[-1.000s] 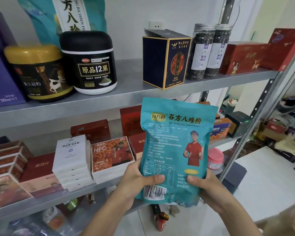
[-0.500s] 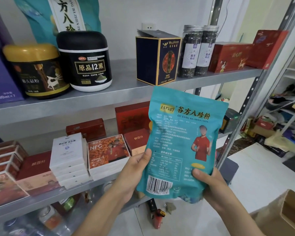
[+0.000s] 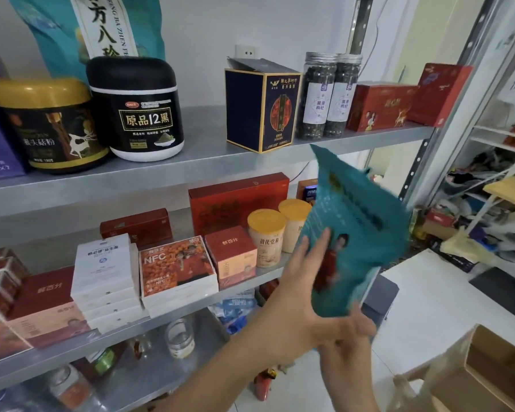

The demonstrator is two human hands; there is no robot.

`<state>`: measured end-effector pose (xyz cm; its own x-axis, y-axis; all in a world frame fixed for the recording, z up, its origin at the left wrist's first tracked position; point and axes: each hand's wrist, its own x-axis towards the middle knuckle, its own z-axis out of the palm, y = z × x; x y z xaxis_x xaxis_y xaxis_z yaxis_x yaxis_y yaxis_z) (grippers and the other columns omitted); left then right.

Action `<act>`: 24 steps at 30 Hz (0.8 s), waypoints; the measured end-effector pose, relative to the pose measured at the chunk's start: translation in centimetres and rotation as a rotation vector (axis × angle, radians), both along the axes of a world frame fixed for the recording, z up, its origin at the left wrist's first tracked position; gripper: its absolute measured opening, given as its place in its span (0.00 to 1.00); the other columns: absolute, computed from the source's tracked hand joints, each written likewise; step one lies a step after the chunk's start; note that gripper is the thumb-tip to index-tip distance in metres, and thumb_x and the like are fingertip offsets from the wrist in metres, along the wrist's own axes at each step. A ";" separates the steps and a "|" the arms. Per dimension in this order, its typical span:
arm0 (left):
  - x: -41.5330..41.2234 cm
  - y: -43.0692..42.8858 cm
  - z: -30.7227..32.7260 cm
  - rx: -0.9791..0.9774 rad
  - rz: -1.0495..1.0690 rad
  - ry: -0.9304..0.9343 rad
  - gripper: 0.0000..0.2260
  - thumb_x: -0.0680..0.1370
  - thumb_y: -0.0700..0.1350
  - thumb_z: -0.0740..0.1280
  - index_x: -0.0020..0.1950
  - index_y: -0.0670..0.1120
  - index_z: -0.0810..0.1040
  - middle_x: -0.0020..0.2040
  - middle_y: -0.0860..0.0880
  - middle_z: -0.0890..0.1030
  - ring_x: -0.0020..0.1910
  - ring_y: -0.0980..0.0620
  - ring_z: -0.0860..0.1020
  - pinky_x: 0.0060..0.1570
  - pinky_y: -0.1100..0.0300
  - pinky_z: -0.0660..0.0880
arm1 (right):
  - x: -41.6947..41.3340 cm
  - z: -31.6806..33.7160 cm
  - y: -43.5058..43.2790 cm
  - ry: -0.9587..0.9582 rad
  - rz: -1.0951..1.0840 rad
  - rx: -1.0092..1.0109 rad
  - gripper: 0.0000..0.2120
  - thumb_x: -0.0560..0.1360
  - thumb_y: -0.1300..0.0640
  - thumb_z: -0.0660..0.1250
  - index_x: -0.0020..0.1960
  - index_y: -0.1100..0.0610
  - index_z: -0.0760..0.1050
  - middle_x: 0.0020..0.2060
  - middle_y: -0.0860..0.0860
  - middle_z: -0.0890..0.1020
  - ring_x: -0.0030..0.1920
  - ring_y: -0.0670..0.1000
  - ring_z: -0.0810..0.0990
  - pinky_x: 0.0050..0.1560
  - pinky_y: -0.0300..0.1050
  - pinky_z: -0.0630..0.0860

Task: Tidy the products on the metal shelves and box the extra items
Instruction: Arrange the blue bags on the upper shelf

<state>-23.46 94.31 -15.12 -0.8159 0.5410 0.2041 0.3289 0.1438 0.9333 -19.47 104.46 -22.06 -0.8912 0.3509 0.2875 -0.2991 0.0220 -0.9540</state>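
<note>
Change: teal pouch [image 3: 354,221] had swung from upright and square to the camera into a tilt toward the right, its print blurred; two yellow-lidded tubs [image 3: 266,236] it had covered showed on the middle shelf [image 3: 161,319].
Pouch position: held in the air before the right end of the shelves, top corner near the upper shelf [image 3: 208,162] edge.
Left hand [image 3: 301,281]: fingers straight, laid flat against the pouch's printed face.
Right hand [image 3: 350,331]: under the pouch, fingers curled round its bottom edge.
Cardboard box [image 3: 488,367]: open-topped, at lower right, below and apart from the pouch.
Upper shelf: black jar [image 3: 137,108], navy carton [image 3: 259,111], both standing upright.
</note>
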 end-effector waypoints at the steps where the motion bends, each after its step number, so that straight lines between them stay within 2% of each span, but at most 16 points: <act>1: 0.0 0.2 0.2 0.047 -0.024 -0.027 0.52 0.61 0.67 0.76 0.77 0.68 0.48 0.77 0.62 0.55 0.76 0.60 0.57 0.73 0.48 0.63 | 0.3 -0.5 -0.5 -0.016 0.011 0.103 0.31 0.72 0.75 0.69 0.69 0.55 0.68 0.57 0.38 0.80 0.58 0.33 0.77 0.56 0.33 0.76; 2: -0.1 0.3 0.3 0.101 -0.018 -0.044 0.50 0.64 0.59 0.79 0.77 0.67 0.51 0.76 0.61 0.61 0.74 0.60 0.63 0.70 0.49 0.68 | 0.7 -0.8 -0.9 -0.038 0.023 0.198 0.37 0.69 0.78 0.69 0.72 0.53 0.64 0.60 0.32 0.77 0.61 0.30 0.73 0.59 0.28 0.72; 4: -0.5 0.2 0.4 0.185 0.050 -0.033 0.39 0.70 0.42 0.77 0.75 0.60 0.63 0.69 0.59 0.73 0.67 0.63 0.72 0.61 0.59 0.76 | 1.4 -0.8 -0.9 -0.044 0.060 0.325 0.43 0.67 0.75 0.73 0.74 0.52 0.60 0.62 0.23 0.70 0.64 0.27 0.68 0.59 0.21 0.65; 6: -1.3 -0.9 0.9 0.186 0.139 0.056 0.27 0.73 0.33 0.72 0.67 0.56 0.73 0.62 0.60 0.79 0.61 0.66 0.76 0.53 0.70 0.75 | 1.5 0.0 0.3 0.019 0.122 0.518 0.44 0.67 0.70 0.76 0.75 0.52 0.60 0.67 0.26 0.67 0.67 0.31 0.67 0.63 0.27 0.66; 8: -2.2 -2.5 1.7 0.140 0.191 0.124 0.24 0.74 0.33 0.71 0.58 0.61 0.77 0.54 0.66 0.81 0.57 0.68 0.77 0.51 0.71 0.76 | 0.9 0.8 2.5 0.117 0.050 0.699 0.42 0.65 0.68 0.78 0.74 0.55 0.64 0.70 0.38 0.71 0.69 0.39 0.70 0.66 0.43 0.72; 10: -2.7 -4.1 2.5 0.113 0.189 0.112 0.22 0.75 0.34 0.71 0.48 0.66 0.81 0.49 0.67 0.83 0.53 0.67 0.79 0.50 0.67 0.78 | -0.2 2.7 4.8 0.169 -0.115 0.732 0.43 0.65 0.66 0.77 0.75 0.56 0.61 0.71 0.45 0.70 0.70 0.45 0.70 0.68 0.48 0.71; 12: -2.8 -5.1 3.2 0.124 0.150 0.074 0.22 0.75 0.35 0.71 0.44 0.67 0.82 0.48 0.64 0.84 0.51 0.64 0.81 0.51 0.64 0.79 | -1.7 5.7 7.0 0.241 -0.212 0.755 0.48 0.68 0.57 0.76 0.78 0.59 0.51 0.77 0.53 0.60 0.76 0.53 0.60 0.74 0.51 0.62; 14: -2.7 -5.7 4.4 0.096 0.125 0.082 0.23 0.75 0.36 0.71 0.45 0.69 0.81 0.49 0.64 0.83 0.52 0.64 0.81 0.51 0.66 0.78 | -2.9 9.2 8.4 0.413 -0.259 1.027 0.53 0.70 0.43 0.73 0.79 0.61 0.43 0.78 0.59 0.47 0.79 0.56 0.45 0.78 0.54 0.48; 15: -2.6 -5.9 5.1 0.057 0.114 0.124 0.25 0.75 0.37 0.71 0.46 0.72 0.79 0.49 0.67 0.82 0.52 0.67 0.79 0.50 0.69 0.77 | -3.5 10.7 8.7 0.504 -0.240 1.223 0.56 0.67 0.37 0.71 0.79 0.59 0.40 0.78 0.59 0.46 0.79 0.56 0.42 0.78 0.56 0.43; 17: -2.2 -6.2 6.9 -0.040 0.061 0.218 0.29 0.76 0.37 0.71 0.47 0.78 0.75 0.49 0.75 0.78 0.53 0.74 0.75 0.47 0.78 0.72 | -4.5 13.6 8.7 0.527 -0.103 1.576 0.60 0.63 0.28 0.65 0.80 0.56 0.39 0.78 0.57 0.50 0.79 0.54 0.44 0.76 0.60 0.40; 19: -1.7 -6.5 8.7 -0.115 0.004 0.318 0.27 0.76 0.38 0.70 0.47 0.76 0.76 0.47 0.81 0.74 0.52 0.79 0.72 0.46 0.82 0.68 | -5.3 15.8 8.1 0.348 0.105 1.704 0.60 0.61 0.27 0.65 0.79 0.49 0.36 0.77 0.42 0.59 0.77 0.43 0.49 0.77 0.54 0.41; 20: -1.5 -6.6 9.3 -0.150 -0.014 0.382 0.24 0.76 0.39 0.69 0.49 0.73 0.76 0.47 0.81 0.74 0.51 0.80 0.72 0.46 0.83 0.67 | -5.5 16.8 7.7 0.217 0.227 1.648 0.59 0.61 0.29 0.69 0.78 0.42 0.36 0.72 0.33 0.63 0.74 0.37 0.52 0.77 0.48 0.45; 21: -1.3 -6.8 9.9 -0.189 -0.007 0.441 0.21 0.76 0.40 0.69 0.54 0.69 0.76 0.48 0.79 0.75 0.52 0.79 0.73 0.47 0.82 0.68 | -5.7 17.4 7.5 0.133 0.357 1.546 0.56 0.62 0.34 0.74 0.77 0.37 0.41 0.67 0.29 0.68 0.72 0.35 0.58 0.76 0.45 0.54; 22: -1.2 -6.9 10.3 -0.236 0.009 0.485 0.18 0.76 0.41 0.69 0.60 0.61 0.78 0.51 0.74 0.78 0.52 0.75 0.75 0.49 0.79 0.70 | -5.9 17.9 7.5 0.120 0.465 1.434 0.50 0.64 0.41 0.78 0.76 0.35 0.51 0.62 0.29 0.74 0.68 0.35 0.68 0.71 0.42 0.66; 23: -1.2 -7.1 10.6 -0.290 0.040 0.511 0.18 0.76 0.41 0.71 0.63 0.58 0.78 0.54 0.68 0.81 0.53 0.71 0.76 0.51 0.76 0.73 | -5.9 18.4 7.4 0.179 0.506 1.343 0.43 0.64 0.46 0.79 0.73 0.34 0.61 0.58 0.30 0.78 0.61 0.34 0.75 0.62 0.38 0.74; 24: -1.1 -7.3 11.1 -0.325 0.086 0.522 0.18 0.76 0.41 0.72 0.63 0.56 0.79 0.55 0.64 0.82 0.54 0.69 0.77 0.53 0.73 0.74 | -5.9 19.0 7.2 0.261 0.495 1.304 0.36 0.64 0.49 0.80 0.67 0.33 0.69 0.54 0.31 0.81 0.54 0.34 0.79 0.54 0.34 0.76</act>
<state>-24.57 87.05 -4.03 -0.6959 0.5798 0.4237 0.7051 0.4400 0.5561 -25.37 111.62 -3.10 -0.7139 -0.6174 0.3304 -0.6969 0.6725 -0.2491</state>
